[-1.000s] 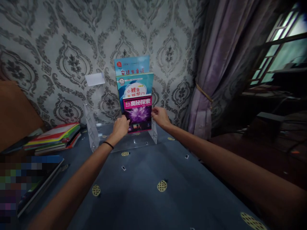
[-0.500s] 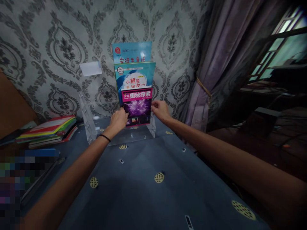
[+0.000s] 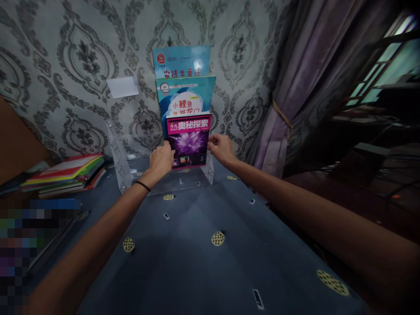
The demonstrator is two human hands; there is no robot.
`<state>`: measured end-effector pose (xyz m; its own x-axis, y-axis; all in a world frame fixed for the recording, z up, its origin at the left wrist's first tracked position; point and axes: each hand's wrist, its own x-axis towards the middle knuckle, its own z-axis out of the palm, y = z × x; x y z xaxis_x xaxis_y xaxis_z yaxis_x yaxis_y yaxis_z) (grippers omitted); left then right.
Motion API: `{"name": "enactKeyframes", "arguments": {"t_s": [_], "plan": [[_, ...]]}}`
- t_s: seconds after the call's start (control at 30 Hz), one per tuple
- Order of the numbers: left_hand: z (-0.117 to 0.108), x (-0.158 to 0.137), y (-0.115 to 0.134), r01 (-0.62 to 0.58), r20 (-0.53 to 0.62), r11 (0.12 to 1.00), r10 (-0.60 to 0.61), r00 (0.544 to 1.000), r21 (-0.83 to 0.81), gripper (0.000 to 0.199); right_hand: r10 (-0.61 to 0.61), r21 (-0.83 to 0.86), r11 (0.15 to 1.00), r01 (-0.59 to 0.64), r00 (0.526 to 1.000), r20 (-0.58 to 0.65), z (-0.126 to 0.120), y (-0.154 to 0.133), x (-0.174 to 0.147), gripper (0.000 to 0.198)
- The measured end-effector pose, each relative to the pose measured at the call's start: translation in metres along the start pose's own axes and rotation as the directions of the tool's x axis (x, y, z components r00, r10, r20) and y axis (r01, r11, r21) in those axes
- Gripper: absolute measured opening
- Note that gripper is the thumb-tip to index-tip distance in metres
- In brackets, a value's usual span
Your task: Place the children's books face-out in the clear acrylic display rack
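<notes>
Purple book (image 3: pixel 190 142), both edges gripped

With fingers pinched, our left hand (image 3: pixel 162 156) holds it at nine o'clock, our right hand (image 3: pixel 223 148) at three. It stands upright at the clear rack (image 3: pixel 117 158), blue books (image 3: pixel 183 83) behind at twelve, worktop (image 3: pixel 180 262) at six.

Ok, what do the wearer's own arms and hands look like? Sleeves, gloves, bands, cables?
Left hand and right hand are both ungloved. No sleeves show on either forearm. The left wrist wears a thin, dark band; no band shows on the right. No cables or clear markings visible on the arms.
</notes>
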<state>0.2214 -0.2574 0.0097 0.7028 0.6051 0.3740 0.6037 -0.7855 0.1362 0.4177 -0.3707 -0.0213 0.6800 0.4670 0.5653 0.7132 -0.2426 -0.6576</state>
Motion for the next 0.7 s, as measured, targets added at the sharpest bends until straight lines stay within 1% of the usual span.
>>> {"name": "enactKeyframes", "arguments": {"t_s": [0.2, 0.37, 0.47, 0.6, 0.7], "plan": [[0.003, -0.001, -0.003, 0.011, -0.013, 1.000, -0.012, 1.000, -0.025, 0.030, -0.019, -0.012, 1.000, 0.020, 1.000, 0.011, 0.000, -0.002, -0.001, 0.028], [0.003, -0.005, -0.002, 0.013, 0.008, 1.000, -0.013, 1.000, -0.014, 0.032, -0.048, -0.144, 0.988, 0.053, 0.998, 0.034, -0.004, -0.004, -0.006, 0.025], [0.003, -0.008, -0.001, 0.016, 0.021, 1.000, -0.016, 1.000, -0.006, 0.034, -0.038, -0.191, 0.980, 0.048, 0.998, 0.055, -0.005, -0.004, -0.010, 0.024], [0.005, -0.006, 0.000, 0.008, 0.028, 1.000, -0.008, 1.000, 0.004, 0.036, -0.018, -0.189, 0.982, 0.023, 0.999, 0.029, -0.004, -0.003, -0.014, 0.023], [0.009, -0.004, 0.000, 0.006, 0.022, 1.000, -0.006, 1.000, 0.024, 0.035, -0.037, -0.146, 0.989, 0.036, 0.999, -0.001, -0.003, -0.001, -0.015, 0.024]]}}
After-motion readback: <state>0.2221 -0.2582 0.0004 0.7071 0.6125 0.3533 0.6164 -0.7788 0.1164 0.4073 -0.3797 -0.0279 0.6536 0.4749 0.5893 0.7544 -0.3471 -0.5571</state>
